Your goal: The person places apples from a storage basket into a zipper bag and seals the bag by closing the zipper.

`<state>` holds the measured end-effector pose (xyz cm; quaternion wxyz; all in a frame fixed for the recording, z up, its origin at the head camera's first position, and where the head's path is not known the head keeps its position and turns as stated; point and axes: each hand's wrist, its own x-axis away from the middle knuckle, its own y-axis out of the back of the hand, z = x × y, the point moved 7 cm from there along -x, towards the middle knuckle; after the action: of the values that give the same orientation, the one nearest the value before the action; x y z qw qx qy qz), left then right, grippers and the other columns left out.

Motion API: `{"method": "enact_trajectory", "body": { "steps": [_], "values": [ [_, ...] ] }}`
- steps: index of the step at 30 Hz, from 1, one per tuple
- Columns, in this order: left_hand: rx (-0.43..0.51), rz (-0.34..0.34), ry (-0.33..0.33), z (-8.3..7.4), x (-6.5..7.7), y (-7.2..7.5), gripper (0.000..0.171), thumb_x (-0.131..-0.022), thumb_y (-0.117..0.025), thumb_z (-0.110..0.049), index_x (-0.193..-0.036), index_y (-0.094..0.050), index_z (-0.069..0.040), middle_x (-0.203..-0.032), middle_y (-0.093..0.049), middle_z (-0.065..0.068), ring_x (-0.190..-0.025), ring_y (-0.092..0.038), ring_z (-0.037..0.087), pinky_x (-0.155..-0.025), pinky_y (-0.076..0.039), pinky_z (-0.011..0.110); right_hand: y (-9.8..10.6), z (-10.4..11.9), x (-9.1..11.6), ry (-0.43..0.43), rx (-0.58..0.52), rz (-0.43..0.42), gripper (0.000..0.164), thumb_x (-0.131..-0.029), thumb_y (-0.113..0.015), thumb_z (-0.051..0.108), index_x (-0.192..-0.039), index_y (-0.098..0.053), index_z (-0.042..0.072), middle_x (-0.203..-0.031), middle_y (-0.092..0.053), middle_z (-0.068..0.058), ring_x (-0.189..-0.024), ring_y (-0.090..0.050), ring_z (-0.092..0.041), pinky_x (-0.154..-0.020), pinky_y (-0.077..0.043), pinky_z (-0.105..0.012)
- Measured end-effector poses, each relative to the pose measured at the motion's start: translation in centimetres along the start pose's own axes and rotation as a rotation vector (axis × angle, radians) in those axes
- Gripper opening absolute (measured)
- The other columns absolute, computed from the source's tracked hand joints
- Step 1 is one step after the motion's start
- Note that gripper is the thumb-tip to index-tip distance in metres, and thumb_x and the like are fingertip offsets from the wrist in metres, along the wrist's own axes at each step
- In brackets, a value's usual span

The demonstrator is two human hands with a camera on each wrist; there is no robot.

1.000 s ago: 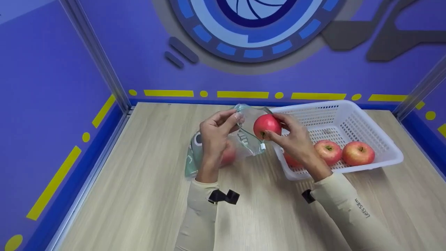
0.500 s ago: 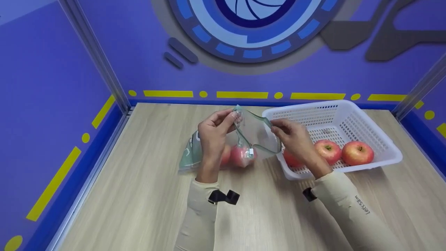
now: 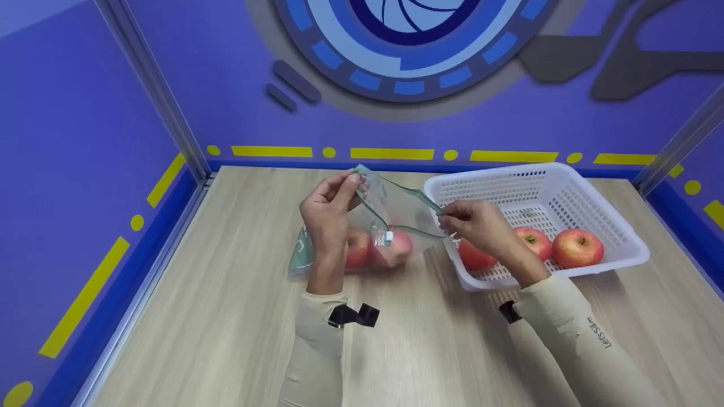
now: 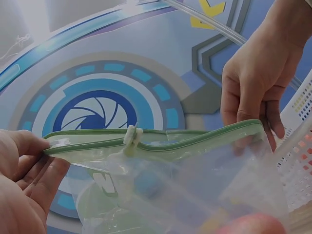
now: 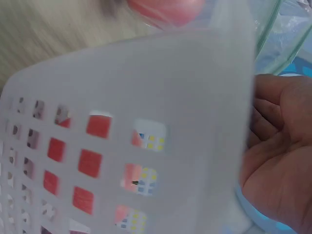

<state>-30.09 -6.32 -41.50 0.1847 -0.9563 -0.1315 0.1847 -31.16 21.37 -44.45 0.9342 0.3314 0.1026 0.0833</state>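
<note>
Clear zip bag [image 3: 412, 213] w/ green-edged mouth is stretched btwn hands: L hand [image 3: 326, 213] pinches one end of rim, R hand [image 3: 478, 227] pinches opp. end nr. white basket [image 3: 582, 204]. Bag rests on table [image 3: 226, 316], L of basket, w/ two red apples [image 3: 399, 247] visible inside; basket holds three more apples [image 3: 578, 249].

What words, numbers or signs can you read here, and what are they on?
"Let'sSlim": on the right sleeve; it's small, so the spelling could be slightly off.
White marks on the bag: too folded and hidden to read; one looks like part of an "N".
The wall shows shapes, with no words I can read.
I can't read any numbers.
</note>
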Motion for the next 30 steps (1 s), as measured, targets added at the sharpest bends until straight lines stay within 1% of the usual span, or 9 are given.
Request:
{"method": "enact_trajectory", "body": {
  "steps": [2,4,7,10,13,16,21,26,30],
  "values": [
    [-0.005,-0.022,-0.011,-0.1,-0.2,0.4,0.015,-0.1,-0.077,-0.009,-0.11,-0.08,0.0,-0.102,-0.078,0.015,-0.093,-0.077,0.029,-0.084,-0.065,0.04,0.0,0.0,-0.1,-0.022,-0.033,0.022,0.014,-0.102,-0.071,0.006,-0.11,-0.078,-0.003,-0.092,-0.076,-0.014,-0.079,-0.071,-0.026,-0.068,-0.062,-0.023],
    [-0.024,-0.034,-0.016,-0.2,-0.2,0.7,0.014,-0.1,-0.077,-0.01,-0.11,-0.08,0.0,-0.102,-0.078,0.014,-0.092,-0.077,0.029,-0.084,-0.065,0.039,0.0,0.1,-0.3,-0.045,-0.063,0.027,0.016,-0.103,-0.07,0.007,-0.111,-0.077,-0.005,-0.092,-0.077,-0.016,-0.078,-0.072,-0.026,-0.068,-0.063,-0.024],
    [-0.055,-0.042,-0.026,-0.5,-0.2,1.0,0.014,-0.099,-0.077,-0.01,-0.11,-0.081,-0.001,-0.101,-0.078,0.013,-0.09,-0.077,0.028,-0.083,-0.065,0.038,0.1,0.5,-0.7,-0.075,-0.12,0.006,0.019,-0.104,-0.069,0.007,-0.113,-0.075,-0.008,-0.094,-0.077,-0.019,-0.077,-0.074,-0.026,-0.069,-0.064,-0.026],
    [-0.065,-0.051,-0.038,-1.1,-0.3,1.4,0.015,-0.099,-0.078,-0.01,-0.11,-0.081,-0.001,-0.099,-0.077,0.014,-0.087,-0.077,0.028,-0.083,-0.065,0.039,0.5,1.2,-1.1,-0.074,-0.163,-0.036,0.02,-0.104,-0.068,0.008,-0.113,-0.075,-0.009,-0.094,-0.077,-0.02,-0.076,-0.075,-0.024,-0.07,-0.065,-0.027],
    [-0.049,-0.062,-0.044,-1.6,-0.4,1.7,0.015,-0.098,-0.079,-0.011,-0.11,-0.081,-0.001,-0.098,-0.077,0.015,-0.085,-0.077,0.028,-0.082,-0.065,0.039,1.0,2.4,-1.7,-0.042,-0.197,-0.083,0.019,-0.104,-0.068,0.008,-0.111,-0.075,-0.009,-0.093,-0.077,-0.021,-0.074,-0.075,-0.021,-0.069,-0.065,-0.028],
    [-0.028,-0.071,-0.058,-2.1,-0.6,2.1,0.015,-0.098,-0.079,-0.01,-0.109,-0.081,0.0,-0.096,-0.076,0.017,-0.083,-0.077,0.027,-0.081,-0.066,0.039,1.8,3.9,-2.5,0.008,-0.208,-0.135,0.019,-0.104,-0.068,0.008,-0.109,-0.076,-0.008,-0.09,-0.076,-0.02,-0.07,-0.074,-0.017,-0.068,-0.065,-0.029],
    [-0.001,-0.063,-0.078,-2.8,-0.7,2.1,0.015,-0.097,-0.079,-0.009,-0.109,-0.081,0.001,-0.096,-0.076,0.018,-0.084,-0.076,0.028,-0.08,-0.066,0.042,2.7,6.1,-3.6,0.078,-0.233,-0.203,0.018,-0.104,-0.067,0.007,-0.111,-0.076,-0.007,-0.089,-0.076,-0.021,-0.07,-0.074,-0.017,-0.068,-0.065,-0.03],
    [-0.008,-0.054,-0.088,-3.0,-0.5,2.1,0.016,-0.098,-0.079,-0.01,-0.11,-0.081,0.0,-0.097,-0.077,0.017,-0.086,-0.077,0.029,-0.081,-0.066,0.044,3.4,7.6,-4.2,0.13,-0.295,-0.262,0.017,-0.104,-0.067,0.005,-0.11,-0.076,-0.009,-0.088,-0.075,-0.021,-0.071,-0.075,-0.016,-0.069,-0.065,-0.031],
    [0.017,-0.048,-0.111,-3.3,-0.4,2.2,0.015,-0.098,-0.078,-0.007,-0.109,-0.08,0.002,-0.095,-0.077,0.018,-0.085,-0.078,0.028,-0.081,-0.065,0.043,4.0,8.5,-4.4,0.164,-0.309,-0.296,0.018,-0.104,-0.068,0.007,-0.109,-0.075,-0.009,-0.086,-0.075,-0.02,-0.072,-0.075,-0.016,-0.071,-0.065,-0.03]
  ]
}}
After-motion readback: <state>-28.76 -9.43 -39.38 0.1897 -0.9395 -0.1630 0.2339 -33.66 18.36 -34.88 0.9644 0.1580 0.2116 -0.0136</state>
